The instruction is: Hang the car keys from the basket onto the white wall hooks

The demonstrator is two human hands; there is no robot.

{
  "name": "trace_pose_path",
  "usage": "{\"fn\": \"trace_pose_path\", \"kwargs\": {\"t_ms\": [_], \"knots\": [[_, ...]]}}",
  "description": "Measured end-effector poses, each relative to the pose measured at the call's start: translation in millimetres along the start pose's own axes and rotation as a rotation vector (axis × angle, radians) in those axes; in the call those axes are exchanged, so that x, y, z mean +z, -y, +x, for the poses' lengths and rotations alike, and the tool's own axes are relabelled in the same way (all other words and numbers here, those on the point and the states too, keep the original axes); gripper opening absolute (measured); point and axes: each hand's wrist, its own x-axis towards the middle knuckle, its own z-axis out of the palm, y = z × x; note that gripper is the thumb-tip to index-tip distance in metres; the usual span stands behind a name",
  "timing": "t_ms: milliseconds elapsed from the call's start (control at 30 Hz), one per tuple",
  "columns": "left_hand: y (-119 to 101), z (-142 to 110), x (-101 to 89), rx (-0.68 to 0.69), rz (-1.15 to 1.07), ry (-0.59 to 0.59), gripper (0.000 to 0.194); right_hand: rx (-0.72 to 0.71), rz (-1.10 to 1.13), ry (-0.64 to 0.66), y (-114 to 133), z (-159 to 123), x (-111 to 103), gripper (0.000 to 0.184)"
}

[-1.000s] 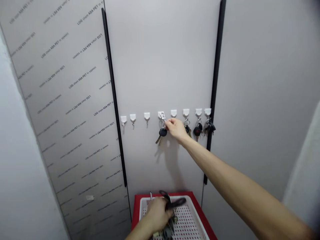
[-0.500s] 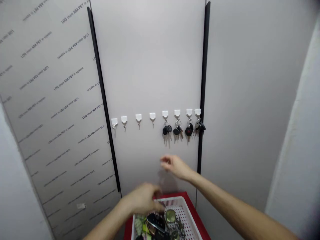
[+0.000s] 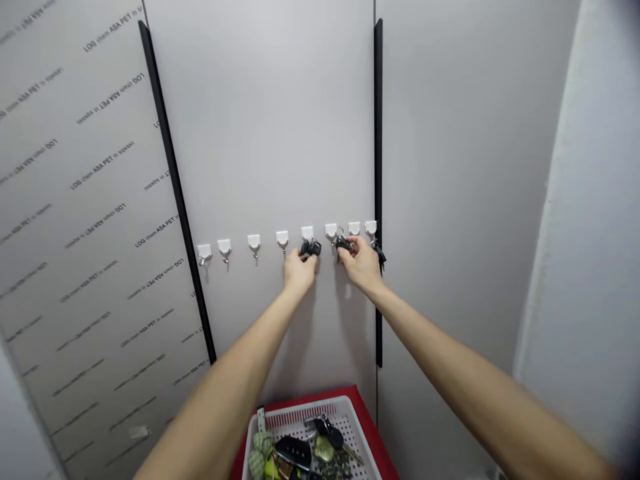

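Note:
At the fifth hook from the left, my left hand (image 3: 300,270) is closed on a bunch of black-headed keys (image 3: 311,248) just below the hook. My right hand (image 3: 363,263) pinches another bunch of black keys (image 3: 343,243); its ring stands up beside the sixth hook (image 3: 331,231), and I cannot tell whether it is still on that hook. Behind my right hand, a third bunch of keys (image 3: 381,255) hangs at the rightmost hook (image 3: 371,228), partly covered. Whatever hangs from the seventh hook (image 3: 354,229) is hidden by my hand.
Bare white hooks (image 3: 254,241) line the panel to the left. Black vertical handles (image 3: 379,133) flank it. Below, a white perforated basket (image 3: 356,433) on a red surface (image 3: 373,433) holds a black key (image 3: 334,437), a yellowish round item (image 3: 324,449) and other trinkets.
Both hands have risen to the hooks, the left one from above the basket, and closed on key bunches. The right bunch's ring has been lifted. The view has shifted right. A black key now shows in the basket.

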Motion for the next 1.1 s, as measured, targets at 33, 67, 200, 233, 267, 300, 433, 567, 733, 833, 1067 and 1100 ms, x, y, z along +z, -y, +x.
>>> {"fn": "trace_pose_path", "kwargs": {"t_ms": [33,67,200,233,267,300,433,567,733,833,1067,1100], "knots": [[-5.7,3.4,-6.3,0.023,-0.052,0.0,0.019,-0.037,0.015,-0.005,4.6,6.0,-5.3,0.027],[-11.4,6.3,-12.5,0.04,-0.092,-0.002,0.019,-0.071,0.022,0.003,9.8,10.9,-10.0,0.027],[-24.8,9.3,-28.2,0.086,-0.064,0.088,0.018,-0.183,0.02,0.249,25.4,8.2,-15.2,0.022],[-25.3,8.3,-30.0,0.11,-0.009,0.121,0.017,-0.198,0.017,0.337,26.1,2.4,-13.2,0.02],[-25.4,7.4,-31.6,0.137,0.056,0.142,0.017,-0.205,0.012,0.409,25.4,-4.0,-10.4,0.018],[-25.6,6.9,-33.4,0.162,0.123,0.151,0.018,-0.202,0.006,0.459,23.5,-10.2,-7.3,0.017],[-34.2,14.0,-46.6,0.157,0.218,0.158,0.021,-0.112,0.006,0.532,11.6,-24.0,1.9,0.021],[-46.3,25.1,-60.1,0.021,0.005,0.275,0.019,-0.035,0.126,0.688,3.1,-38.4,4.9,0.021],[-48.2,28.8,-59.5,-0.119,-0.016,0.44,0.022,-0.027,0.201,0.931,-4.1,-79.4,12.3,0.014],[-50.5,31.1,-55.9,-0.187,-0.061,0.485,0.024,-0.008,0.259,0.773,1.5,-75.9,17.6,0.022],[-41.1,21.0,-59.3,-0.143,-0.392,0.367,0.028,-0.005,0.2,0.113,16.0,-11.9,9.3,0.034],[-32.9,12.1,-59.5,-0.101,-0.355,0.399,0.028,-0.023,0.126,0.008,10.8,-8.8,4.6,0.032]]}}
